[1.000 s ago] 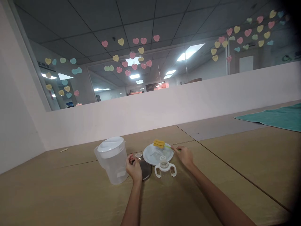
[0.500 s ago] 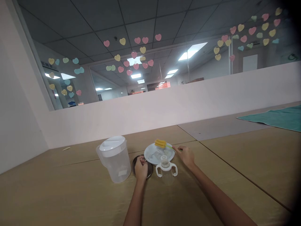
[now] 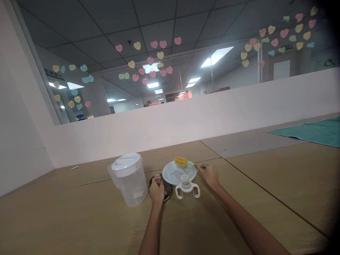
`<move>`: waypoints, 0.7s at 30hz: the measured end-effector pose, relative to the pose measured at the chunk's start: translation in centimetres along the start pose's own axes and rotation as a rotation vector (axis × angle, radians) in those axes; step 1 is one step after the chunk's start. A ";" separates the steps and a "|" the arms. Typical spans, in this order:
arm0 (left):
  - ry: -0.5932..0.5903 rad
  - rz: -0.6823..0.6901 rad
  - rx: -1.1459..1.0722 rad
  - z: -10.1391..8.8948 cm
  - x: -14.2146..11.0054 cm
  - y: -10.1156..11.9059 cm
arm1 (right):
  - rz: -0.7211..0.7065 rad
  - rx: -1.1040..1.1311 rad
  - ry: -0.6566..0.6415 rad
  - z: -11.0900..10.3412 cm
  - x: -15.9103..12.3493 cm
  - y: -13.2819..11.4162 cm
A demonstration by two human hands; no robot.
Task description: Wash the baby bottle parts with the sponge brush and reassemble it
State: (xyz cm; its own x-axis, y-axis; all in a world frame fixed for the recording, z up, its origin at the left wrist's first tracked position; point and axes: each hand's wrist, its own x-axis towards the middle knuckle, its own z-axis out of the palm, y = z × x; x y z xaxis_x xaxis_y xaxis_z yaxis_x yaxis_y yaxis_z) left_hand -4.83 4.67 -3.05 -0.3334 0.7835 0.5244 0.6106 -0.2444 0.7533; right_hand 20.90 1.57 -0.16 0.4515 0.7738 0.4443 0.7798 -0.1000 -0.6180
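Observation:
In my right hand (image 3: 210, 174) is the thin green handle of a bottle brush (image 3: 181, 162), whose yellow sponge head rests over the far rim of a white plate (image 3: 168, 177). Clear items lie on that plate, too unclear to name. My left hand (image 3: 157, 191) is closed over a dark round metal tray (image 3: 169, 193), pinching a small clear piece (image 3: 157, 176) whose kind I cannot make out. Between my hands, a clear baby bottle (image 3: 187, 189) with white side handles stands upright and uncapped in front of the plate.
A translucent lidded pitcher (image 3: 134, 187) stands left of the tray. At the far right lies a teal cloth (image 3: 313, 131). A small flat stick (image 3: 74, 168) is near the left wall. A white wall with a window bounds the table's back.
My left hand has shifted slightly left over the metal tray, and the small clear piece now shows above its fingers. My right hand and the brush stay nearly still.

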 end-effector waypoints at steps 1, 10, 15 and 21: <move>-0.023 0.003 0.034 -0.1 -0.1 0.1 | -0.002 -0.004 0.000 0.1 0.0 0.0; -0.046 0.199 0.269 -1.6 -1.0 1.9 | -0.087 -0.149 -0.008 0.1 -0.2 -0.1; -0.076 0.408 0.267 -1.5 -1.7 3.2 | -0.202 -0.302 -0.022 -0.2 -0.7 -0.8; -0.192 0.714 0.260 -0.8 -2.6 3.4 | -0.285 -0.304 -0.111 -0.5 -0.8 -1.2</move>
State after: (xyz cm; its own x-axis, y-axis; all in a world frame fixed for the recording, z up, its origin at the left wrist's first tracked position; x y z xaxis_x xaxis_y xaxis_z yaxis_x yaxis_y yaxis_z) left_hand -2.42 1.32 -1.52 0.3188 0.5778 0.7513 0.7869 -0.6032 0.1299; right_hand 19.82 0.80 0.58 0.1628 0.8580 0.4871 0.9665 -0.0394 -0.2537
